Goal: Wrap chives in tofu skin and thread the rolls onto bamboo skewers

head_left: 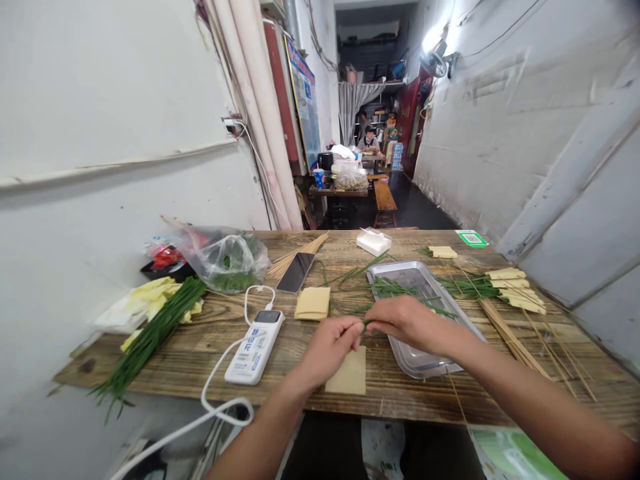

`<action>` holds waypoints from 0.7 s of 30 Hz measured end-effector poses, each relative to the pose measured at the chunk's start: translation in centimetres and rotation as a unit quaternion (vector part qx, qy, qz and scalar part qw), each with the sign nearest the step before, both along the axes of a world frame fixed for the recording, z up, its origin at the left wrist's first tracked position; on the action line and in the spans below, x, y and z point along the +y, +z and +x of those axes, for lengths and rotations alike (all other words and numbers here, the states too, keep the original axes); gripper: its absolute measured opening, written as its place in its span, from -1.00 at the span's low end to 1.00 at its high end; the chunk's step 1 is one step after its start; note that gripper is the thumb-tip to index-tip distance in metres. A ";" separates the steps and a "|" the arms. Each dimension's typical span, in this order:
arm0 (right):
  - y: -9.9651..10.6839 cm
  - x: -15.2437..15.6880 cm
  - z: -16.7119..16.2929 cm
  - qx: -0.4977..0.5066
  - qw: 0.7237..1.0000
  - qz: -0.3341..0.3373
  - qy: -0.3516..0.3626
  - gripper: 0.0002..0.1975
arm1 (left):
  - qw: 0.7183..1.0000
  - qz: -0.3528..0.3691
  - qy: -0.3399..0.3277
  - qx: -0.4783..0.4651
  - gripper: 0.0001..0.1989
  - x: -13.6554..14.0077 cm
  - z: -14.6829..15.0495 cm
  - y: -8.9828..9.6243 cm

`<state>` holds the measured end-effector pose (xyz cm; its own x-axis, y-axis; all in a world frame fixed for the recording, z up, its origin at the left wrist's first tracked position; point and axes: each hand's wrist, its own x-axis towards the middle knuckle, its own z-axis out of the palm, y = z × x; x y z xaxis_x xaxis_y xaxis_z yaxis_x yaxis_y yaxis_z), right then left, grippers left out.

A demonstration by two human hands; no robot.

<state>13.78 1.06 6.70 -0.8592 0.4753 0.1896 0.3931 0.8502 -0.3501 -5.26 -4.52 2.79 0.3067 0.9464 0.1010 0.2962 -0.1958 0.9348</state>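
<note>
My left hand (330, 347) and my right hand (407, 321) meet above the near middle of the table. Both pinch a small bunch of green chives (367, 325), mostly covered by my fingers. Just below them lies a single pale yellow tofu-skin sheet (350, 375), flat on the wood. Beyond my left hand is a stack of similar sheets (313, 304). The right forearm reaches across a metal tray (425, 275), which has loose chives (395, 287) at its far left part.
A power bank (255, 350) with a white cable and a phone (296, 272) lie left. Further left are a chive bundle (160, 333) and a plastic bag (230, 260). Bamboo skewers (515, 337) and chive-filled rolls (515, 293) lie right. A white box (374, 241) stands behind. People sit far back.
</note>
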 end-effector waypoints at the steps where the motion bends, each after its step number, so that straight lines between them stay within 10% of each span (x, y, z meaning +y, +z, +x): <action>1: -0.2 -0.3 0.1 -0.006 1.000 -0.004 0.013 -0.70 | 1.000 0.000 -0.021 0.020 -0.59 -0.2 -0.2 0.0; 6: -1.7 -2.6 0.5 -0.019 0.998 -0.048 0.031 -0.60 | 0.983 0.058 -0.110 0.136 -0.65 -1.7 -0.9 -0.1; 12: -3.7 2.2 1.9 -0.001 0.982 -0.190 -0.019 -0.67 | 0.975 0.107 -0.021 0.193 -0.67 -2.3 -1.2 -1.4; 16: -5.7 9.3 2.6 -0.154 0.954 0.008 -0.256 -0.74 | 0.978 0.109 0.048 0.169 -0.68 -1.5 -1.7 -2.0; 21: -6.7 12.0 1.9 -0.224 0.925 0.060 -0.299 -0.81 | 0.981 0.105 0.068 0.149 -0.66 -1.0 -1.9 -1.8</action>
<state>15.72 13.03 -0.01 -0.4537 0.8903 -0.0394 0.8892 0.4552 0.0452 -7.14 -5.52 1.01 0.2242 0.9487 0.2230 0.5868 -0.3141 0.7464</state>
